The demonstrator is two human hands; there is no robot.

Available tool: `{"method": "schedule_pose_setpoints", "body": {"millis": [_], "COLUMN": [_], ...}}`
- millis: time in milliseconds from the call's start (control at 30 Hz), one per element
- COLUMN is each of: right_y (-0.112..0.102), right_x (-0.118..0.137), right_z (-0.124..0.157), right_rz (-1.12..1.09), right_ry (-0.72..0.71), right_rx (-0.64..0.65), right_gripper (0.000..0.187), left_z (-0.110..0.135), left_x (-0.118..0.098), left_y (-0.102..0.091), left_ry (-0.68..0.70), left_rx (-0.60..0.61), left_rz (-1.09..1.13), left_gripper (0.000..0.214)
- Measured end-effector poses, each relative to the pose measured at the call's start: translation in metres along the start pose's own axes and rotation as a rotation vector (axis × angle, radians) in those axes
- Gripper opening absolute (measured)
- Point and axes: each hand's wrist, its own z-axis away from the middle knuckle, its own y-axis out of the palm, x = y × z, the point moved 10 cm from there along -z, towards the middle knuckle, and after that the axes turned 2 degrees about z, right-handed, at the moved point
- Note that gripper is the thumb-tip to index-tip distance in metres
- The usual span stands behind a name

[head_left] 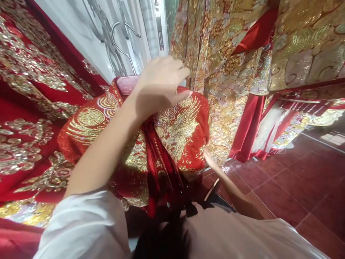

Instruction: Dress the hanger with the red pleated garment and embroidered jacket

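A red jacket (178,133) with gold embroidery hangs on a pink hanger (126,85) whose metal hook (121,39) rises towards the white door. My left hand (159,84) lies on top of the jacket at its collar, next to the hanger. Its fingers and thumb are bent round the cloth there. My right hand (209,161) reaches in from the lower right. It meets the jacket's lower right edge, and its fingers are hidden behind the cloth.
More red and gold embroidered garments hang close by: one on the left (29,108) and a gold one behind on the right (242,64). A white metal door (88,32) stands behind. Dark red floor tiles (296,187) show at the right.
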Motion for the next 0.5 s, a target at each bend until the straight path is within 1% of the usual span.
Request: {"method": "schedule_pose_setpoints", "body": {"millis": [67,133,167,200,267,300,333,400,433,467,500], "right_y": [0.01,0.011,0.01,0.01,0.014,0.017,0.02,0.019,0.014,0.004,-0.011], "right_x": [0.001,0.006,0.008,0.009,0.006,0.002,-0.001,0.001,0.008,0.023,0.046], "right_z": [0.012,0.023,0.027,0.031,0.034,0.035,0.036,0.035,0.033,0.029,0.024], "right_rz": [0.017,0.035,0.054,0.11,0.297,0.401,0.494,0.586,0.601,0.616,0.617], "right_ry": [-0.026,-0.057,-0.072,-0.074,-0.037,-0.004,0.032,0.079,0.076,0.051,0.005], "right_rx": [0.019,0.013,0.006,0.003,0.015,0.032,0.053,0.1,0.113,0.096,0.042], "right_gripper": [0.061,0.06,0.058,0.056,0.048,0.044,0.04,0.031,0.03,0.031,0.033], "left_z": [-0.019,-0.027,-0.029,-0.03,-0.031,-0.03,-0.028,-0.018,-0.009,0.004,0.019], "left_x": [0.019,0.038,0.045,0.048,0.045,0.038,0.031,0.023,0.026,0.035,0.049], "left_y": [0.034,0.065,0.075,0.081,0.082,0.076,0.066,0.033,0.011,-0.012,-0.033], "left_ry": [-0.041,-0.111,-0.136,-0.148,-0.133,-0.096,-0.05,0.014,0.012,-0.023,-0.091], "left_rx": [0.106,0.181,0.194,0.192,0.167,0.155,0.134,0.053,-0.009,-0.088,-0.166], "left_rz": [0.048,0.04,0.02,0.004,0.013,0.042,0.081,0.13,0.123,0.094,0.045], "left_gripper": [0.025,0.029,0.032,0.034,0.033,0.032,0.032,0.035,0.035,0.035,0.036]}}
